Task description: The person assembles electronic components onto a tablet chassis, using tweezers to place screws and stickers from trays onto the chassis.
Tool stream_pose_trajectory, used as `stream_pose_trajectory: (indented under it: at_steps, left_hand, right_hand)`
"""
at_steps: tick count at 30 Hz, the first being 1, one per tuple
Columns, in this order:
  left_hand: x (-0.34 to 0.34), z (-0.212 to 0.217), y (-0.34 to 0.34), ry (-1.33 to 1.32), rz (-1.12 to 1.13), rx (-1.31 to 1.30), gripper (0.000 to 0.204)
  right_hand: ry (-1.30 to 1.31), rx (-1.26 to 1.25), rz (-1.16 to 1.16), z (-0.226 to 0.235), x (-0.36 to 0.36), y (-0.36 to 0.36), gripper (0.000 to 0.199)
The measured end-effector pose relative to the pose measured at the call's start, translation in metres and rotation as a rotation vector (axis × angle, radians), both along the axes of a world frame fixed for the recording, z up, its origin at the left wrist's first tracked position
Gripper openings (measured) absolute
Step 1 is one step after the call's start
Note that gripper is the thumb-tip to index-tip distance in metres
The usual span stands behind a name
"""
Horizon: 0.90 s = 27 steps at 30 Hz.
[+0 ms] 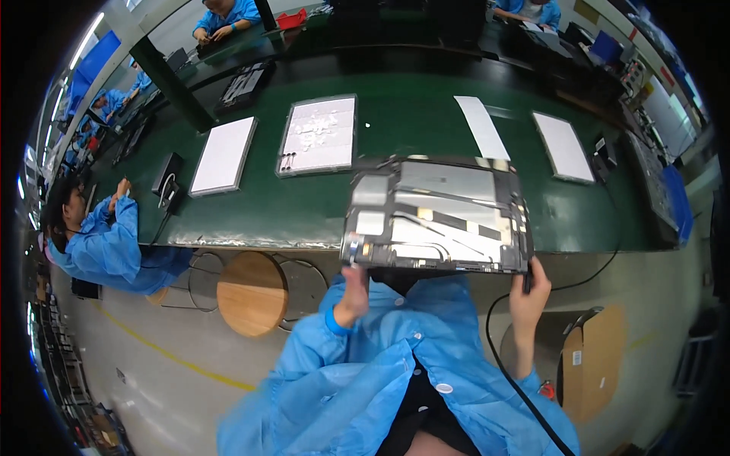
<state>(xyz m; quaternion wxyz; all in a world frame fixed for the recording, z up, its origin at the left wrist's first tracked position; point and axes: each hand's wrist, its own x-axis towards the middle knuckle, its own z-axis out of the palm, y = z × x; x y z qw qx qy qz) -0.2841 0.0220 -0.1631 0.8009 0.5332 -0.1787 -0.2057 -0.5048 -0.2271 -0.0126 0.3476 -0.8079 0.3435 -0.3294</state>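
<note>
A long green workbench [304,205] stands on a pale floor [152,380] beside round wooden stools [252,294].

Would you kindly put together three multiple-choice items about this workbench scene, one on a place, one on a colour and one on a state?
1. Where is the opened tablet?
A. Flat at the far side of the bench
B. Held up at the bench's near edge, in front of the person
C. On the wooden stool

2. What colour is the bench top?
A. Green
B. Red
C. White

3. How do the hands meet the tablet?
A. Both lie away from it
B. Only the left hand touches it
C. The left hand grips its lower left corner and the right hand its lower right corner

Answers: 1 B, it hangs lifted over the near edge above the blue coat; 2 A, the mat is dark green; 3 C, each hand closes on one lower corner.
</note>
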Motion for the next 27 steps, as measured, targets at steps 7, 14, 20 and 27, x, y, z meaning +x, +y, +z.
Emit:
stream_pose_trajectory:
  at_steps: [7,14,20,27]
  left_hand:
    - [0.064,0.117,-0.068,-0.275,-0.288,0.168,0.062]
    - [-0.064,0.124,-0.055,-0.281,-0.183,-0.078,0.076]
    - [-0.033,0.156,-0.049,-0.453,-0.435,0.207,0.087]
    - [0.018,0.14,-0.093,-0.606,-0.222,0.247,0.083]
  right_hand:
    - [-0.26,0.035,-0.101,-0.032,-0.019,0.04,0.044]
    - [-0.47,0.348,-0.038,-0.031,0.001,0.088,0.023]
    - [-0.438,0.002,-0.018,-0.047,0.006,0.038,0.02]
    - [-0.009,-0.106,0.018,-0.016,0.044,-0.062,0.07]
